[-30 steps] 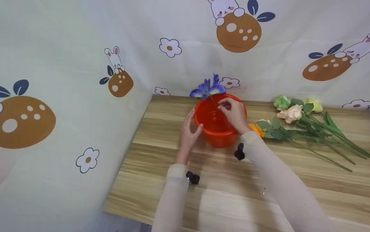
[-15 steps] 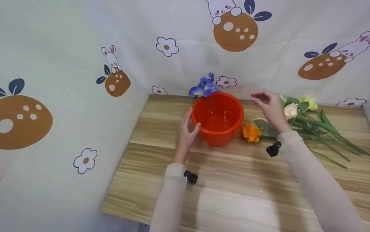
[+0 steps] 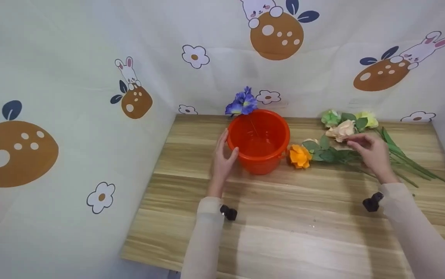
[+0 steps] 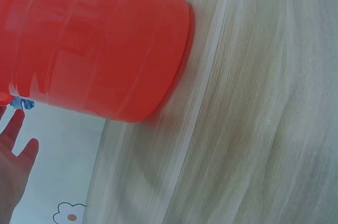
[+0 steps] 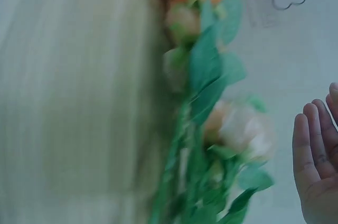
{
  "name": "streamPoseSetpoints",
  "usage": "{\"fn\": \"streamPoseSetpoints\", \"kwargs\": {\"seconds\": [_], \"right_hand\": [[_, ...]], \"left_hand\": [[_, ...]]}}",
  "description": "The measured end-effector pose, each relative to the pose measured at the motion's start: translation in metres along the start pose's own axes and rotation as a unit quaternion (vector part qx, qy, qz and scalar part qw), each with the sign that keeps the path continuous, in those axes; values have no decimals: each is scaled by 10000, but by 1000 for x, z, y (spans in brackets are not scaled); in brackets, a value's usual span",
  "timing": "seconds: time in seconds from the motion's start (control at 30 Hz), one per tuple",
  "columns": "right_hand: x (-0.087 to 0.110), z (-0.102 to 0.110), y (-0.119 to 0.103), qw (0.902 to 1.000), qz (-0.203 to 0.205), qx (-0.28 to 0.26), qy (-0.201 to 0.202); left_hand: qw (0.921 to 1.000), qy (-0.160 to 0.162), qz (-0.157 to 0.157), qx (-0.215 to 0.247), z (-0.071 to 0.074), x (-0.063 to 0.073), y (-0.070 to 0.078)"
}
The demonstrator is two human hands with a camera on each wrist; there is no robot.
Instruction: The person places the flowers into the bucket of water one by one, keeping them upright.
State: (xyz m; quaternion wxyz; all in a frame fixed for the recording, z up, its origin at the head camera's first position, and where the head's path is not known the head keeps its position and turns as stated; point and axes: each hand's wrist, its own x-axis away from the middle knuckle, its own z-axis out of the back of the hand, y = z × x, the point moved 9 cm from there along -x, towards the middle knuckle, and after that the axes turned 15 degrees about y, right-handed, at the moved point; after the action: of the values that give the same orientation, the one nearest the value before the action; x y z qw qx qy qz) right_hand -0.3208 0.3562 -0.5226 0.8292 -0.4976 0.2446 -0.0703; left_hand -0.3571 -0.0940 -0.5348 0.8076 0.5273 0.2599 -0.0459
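A red plastic bucket (image 3: pixel 261 166) stands upright on the wooden table, holding a blue-purple artificial flower (image 3: pixel 242 104) whose bloom leans past the back left rim. My left hand (image 3: pixel 222 161) rests along the bucket's left side, fingers extended and thumb near the front rim; in the left wrist view its fingertips sit by the rim. To the right lie several artificial flowers: an orange one (image 3: pixel 300 157), a peach rose (image 3: pixel 340 130), a green one (image 3: pixel 330 117) and a yellow one (image 3: pixel 369 119). Over their green stems (image 3: pixel 410 162) hovers my right hand (image 3: pixel 373 155), fingers loosely bent, apparently holding nothing.
A patterned cloth (image 3: pixel 214 81) with rabbits and flowers hangs behind and left of the table (image 3: pixel 276 224). Long flower stems reach toward the table's right side. Black wrist cameras (image 3: pixel 373 202) sit on both sleeves.
My right hand let go of the blue-purple flower's stem, left the bucket and travelled right, over the lying flowers. My left hand stayed at the bucket. The head view shifted slightly.
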Motion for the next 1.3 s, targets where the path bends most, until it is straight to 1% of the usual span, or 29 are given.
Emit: {"fn": "streamPoseSetpoints", "kwargs": {"seconds": [0.07,0.2,0.27,0.37,0.43,0.6,0.8,0.9,1.0,1.13,1.3], "right_hand": [[8,4,15,9998,-74,160,-78],[26,6,44,9970,-376,526,-423],[32,6,55,9949,-440,711,-559],[39,4,65,9925,-385,957,-657],[41,2,68,9919,-319,1026,-682],[44,-5,69,9913,-100,1088,-736],[41,-13,64,9880,288,1376,-648],[38,-17,59,9837,532,1619,-567],[37,-22,55,9785,631,1869,-599],[35,-28,53,9718,678,2132,-751],[32,-30,43,9641,952,2399,-621]], "left_hand": [[10000,4,-26,-26,0,0,0],[10000,1,-42,-64,0,1,0],[10000,3,-54,-81,0,1,-1],[10000,7,-30,-94,0,1,-1],[10000,13,-2,-87,0,1,-2],[10000,11,41,-77,-1,2,-3],[9999,-16,69,-107,-1,3,-3],[10000,6,9,-66,0,3,0],[10000,35,-60,3,2,2,2],[10000,46,-25,-12,2,1,1],[9999,22,32,-142,2,-1,1]]}}
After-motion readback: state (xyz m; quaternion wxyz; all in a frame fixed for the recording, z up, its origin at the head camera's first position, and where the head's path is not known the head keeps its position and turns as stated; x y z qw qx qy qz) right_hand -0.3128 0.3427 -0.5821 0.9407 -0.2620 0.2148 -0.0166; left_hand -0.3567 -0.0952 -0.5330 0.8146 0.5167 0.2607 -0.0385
